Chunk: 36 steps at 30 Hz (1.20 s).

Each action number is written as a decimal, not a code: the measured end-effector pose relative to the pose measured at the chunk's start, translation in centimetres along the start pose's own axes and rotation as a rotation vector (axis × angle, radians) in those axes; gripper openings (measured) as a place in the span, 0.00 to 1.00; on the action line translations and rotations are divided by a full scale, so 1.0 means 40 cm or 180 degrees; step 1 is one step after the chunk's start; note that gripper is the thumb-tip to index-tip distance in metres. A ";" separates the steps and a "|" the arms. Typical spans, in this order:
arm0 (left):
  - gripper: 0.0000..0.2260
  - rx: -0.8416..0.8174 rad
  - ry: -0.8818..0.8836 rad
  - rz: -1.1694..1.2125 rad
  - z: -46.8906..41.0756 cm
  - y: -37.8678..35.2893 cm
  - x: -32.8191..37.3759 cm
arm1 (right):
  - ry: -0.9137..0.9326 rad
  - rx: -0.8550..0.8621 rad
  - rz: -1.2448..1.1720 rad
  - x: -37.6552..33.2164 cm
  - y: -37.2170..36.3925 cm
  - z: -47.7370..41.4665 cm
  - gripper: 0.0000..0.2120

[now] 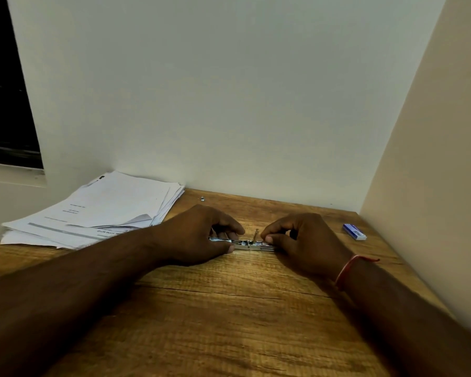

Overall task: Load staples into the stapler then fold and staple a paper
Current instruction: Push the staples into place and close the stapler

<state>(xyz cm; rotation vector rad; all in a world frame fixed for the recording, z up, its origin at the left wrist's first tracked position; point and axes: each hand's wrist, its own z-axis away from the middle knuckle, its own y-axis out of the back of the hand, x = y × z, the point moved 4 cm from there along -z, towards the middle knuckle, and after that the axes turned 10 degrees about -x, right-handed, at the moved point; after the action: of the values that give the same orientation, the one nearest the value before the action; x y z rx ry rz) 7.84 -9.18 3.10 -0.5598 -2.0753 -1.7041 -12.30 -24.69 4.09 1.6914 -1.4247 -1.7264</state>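
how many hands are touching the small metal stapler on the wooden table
2. The left hand grips the left end of the small metal stapler, and the right hand pinches its right end, both low on the wooden table. Fingers hide parts of the stapler.

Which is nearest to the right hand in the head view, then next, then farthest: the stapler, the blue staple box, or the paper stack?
1. Stapler: held by the right hand at one end, the left hand at the other.
2. Blue staple box: on the table, on the right, apart from the hand.
3. Paper stack: far left, beyond the left hand, by the wall.
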 end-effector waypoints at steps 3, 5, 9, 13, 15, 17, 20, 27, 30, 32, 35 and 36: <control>0.18 0.0007 0.0033 0.0022 0.003 0.000 0.000 | 0.0025 0.0158 0.0033 0.006 0.008 -0.001 0.12; 0.18 0.0003 0.0047 0.0018 0.003 0.001 0.001 | 0.0040 0.0236 0.0117 0.009 0.015 -0.003 0.13; 0.18 -0.0017 0.0081 0.0030 0.001 -0.001 0.001 | 0.0026 0.0013 0.0199 0.015 0.011 -0.007 0.09; 0.17 -0.0038 0.0070 -0.0018 -0.002 -0.002 -0.003 | 0.0005 -0.0250 0.0251 0.014 -0.006 -0.013 0.05; 0.17 -0.0046 0.0060 -0.0032 -0.002 -0.001 -0.003 | -0.0033 -0.0236 0.0173 0.016 -0.008 -0.015 0.04; 0.17 -0.0059 0.0066 -0.0044 -0.003 -0.001 -0.001 | -0.0046 -0.0209 0.0161 0.016 -0.007 -0.016 0.03; 0.17 -0.0052 0.0053 -0.0032 -0.003 -0.001 0.000 | -0.0020 -0.0170 0.0189 0.011 -0.005 -0.011 0.02; 0.17 -0.0044 0.0030 -0.0017 0.000 -0.002 0.001 | -0.0067 -0.0136 0.0191 0.007 -0.016 -0.012 0.04; 0.17 -0.0039 0.0005 -0.0057 -0.002 -0.002 0.001 | -0.0068 -0.0130 0.0164 0.012 -0.021 -0.013 0.05; 0.17 -0.0038 -0.0011 -0.0065 -0.003 -0.002 0.000 | -0.0035 -0.0088 0.0149 0.013 -0.022 -0.013 0.05; 0.16 -0.0017 -0.0033 -0.0063 -0.004 -0.002 -0.001 | 0.0006 -0.0014 0.0152 0.008 -0.022 -0.013 0.06; 0.16 -0.0016 -0.0033 -0.0060 -0.004 -0.002 -0.001 | 0.0000 -0.0015 0.0152 0.006 -0.022 -0.012 0.06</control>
<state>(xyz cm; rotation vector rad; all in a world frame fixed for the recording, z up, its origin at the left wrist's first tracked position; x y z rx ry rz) 7.86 -9.34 3.03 -0.5535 -2.0905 -1.7208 -11.58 -24.70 3.35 1.6415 -1.4479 -1.7029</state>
